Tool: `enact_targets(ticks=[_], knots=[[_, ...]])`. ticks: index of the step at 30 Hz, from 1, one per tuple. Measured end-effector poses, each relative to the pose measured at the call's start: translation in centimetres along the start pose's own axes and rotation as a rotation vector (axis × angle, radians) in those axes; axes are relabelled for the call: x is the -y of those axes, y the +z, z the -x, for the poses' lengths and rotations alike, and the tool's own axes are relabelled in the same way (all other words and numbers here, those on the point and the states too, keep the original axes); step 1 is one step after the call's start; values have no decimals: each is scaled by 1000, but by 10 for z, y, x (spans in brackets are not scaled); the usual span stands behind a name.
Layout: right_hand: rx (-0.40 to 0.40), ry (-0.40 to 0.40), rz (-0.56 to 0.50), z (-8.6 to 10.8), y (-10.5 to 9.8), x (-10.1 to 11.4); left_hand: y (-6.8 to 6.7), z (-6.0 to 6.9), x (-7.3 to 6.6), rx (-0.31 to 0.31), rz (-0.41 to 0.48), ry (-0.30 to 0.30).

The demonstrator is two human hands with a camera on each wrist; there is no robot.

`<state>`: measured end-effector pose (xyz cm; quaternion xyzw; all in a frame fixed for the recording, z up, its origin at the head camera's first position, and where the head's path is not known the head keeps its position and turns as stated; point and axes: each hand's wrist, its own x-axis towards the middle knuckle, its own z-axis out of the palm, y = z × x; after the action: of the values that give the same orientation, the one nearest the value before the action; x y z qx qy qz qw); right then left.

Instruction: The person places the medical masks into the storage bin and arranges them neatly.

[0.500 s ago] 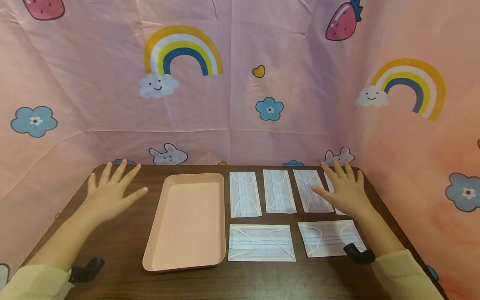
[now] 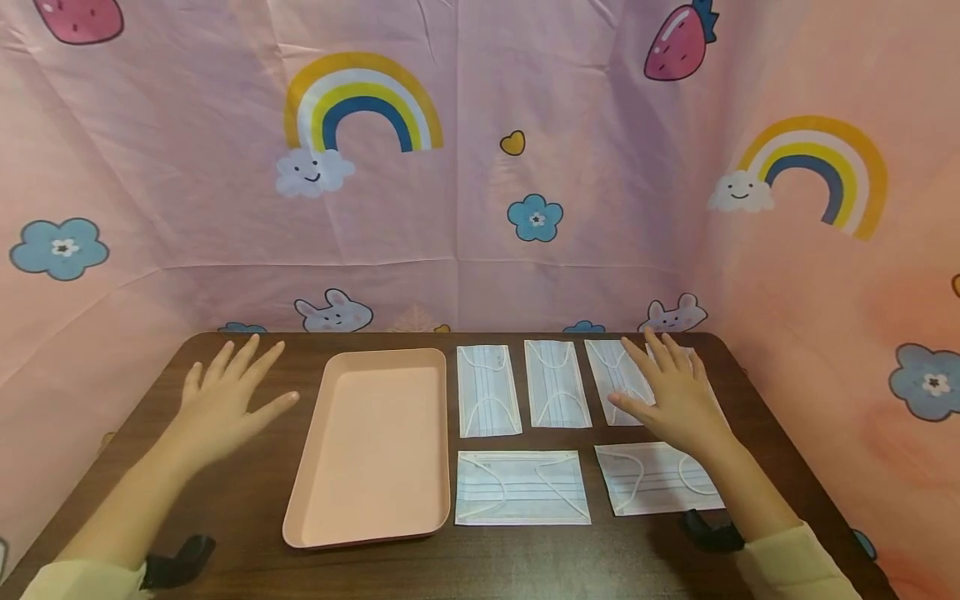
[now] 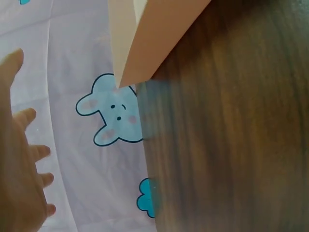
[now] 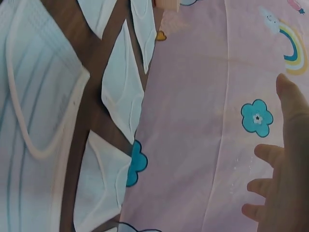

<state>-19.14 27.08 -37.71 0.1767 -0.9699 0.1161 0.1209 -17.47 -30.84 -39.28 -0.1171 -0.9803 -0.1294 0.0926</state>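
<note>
My left hand (image 2: 221, 412) hovers over the left part of the table with its fingers spread, holding nothing. Beside it lies a shallow pink tray (image 2: 378, 450) with nothing in it; the tray's corner (image 3: 140, 53) shows in the left wrist view. Over the right side hangs my right hand (image 2: 682, 400), fingers apart and nothing in them. It partly hides the two rightmost face masks of the back row, including one pleated mask (image 2: 611, 379). Two more upright masks, a left one (image 2: 487, 392) and a middle one (image 2: 557, 383), lie there. In front, two masks lie sideways: one (image 2: 522, 487) and another (image 2: 652, 479).
The brown wooden table (image 2: 510, 567) has rounded back corners. Pink printed cloth (image 2: 480, 292) hangs behind it and along both sides. A black strap piece (image 2: 180, 562) juts from the left wrist, and a similar black piece (image 2: 712, 533) from the right.
My right hand has shifted a little to the left over the masks. The left hand has dipped slightly. The tray and masks stay where they were; the head view has turned very slightly.
</note>
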Motion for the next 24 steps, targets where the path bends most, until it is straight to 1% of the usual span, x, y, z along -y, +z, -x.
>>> enact_targets(ticks=[6, 14, 20, 24], knots=[[-21, -57, -56, 5, 15, 9, 7, 4, -1, -46, 63, 33], [-43, -123, -127, 12, 36, 23, 19, 8, 0, -83, 208, 86], [-57, -179, -224, 18, 51, 33, 32, 12, 0, -62, 342, 85], [-57, -207, -281, 21, 62, 38, 41, 15, 1, -33, 437, 71]])
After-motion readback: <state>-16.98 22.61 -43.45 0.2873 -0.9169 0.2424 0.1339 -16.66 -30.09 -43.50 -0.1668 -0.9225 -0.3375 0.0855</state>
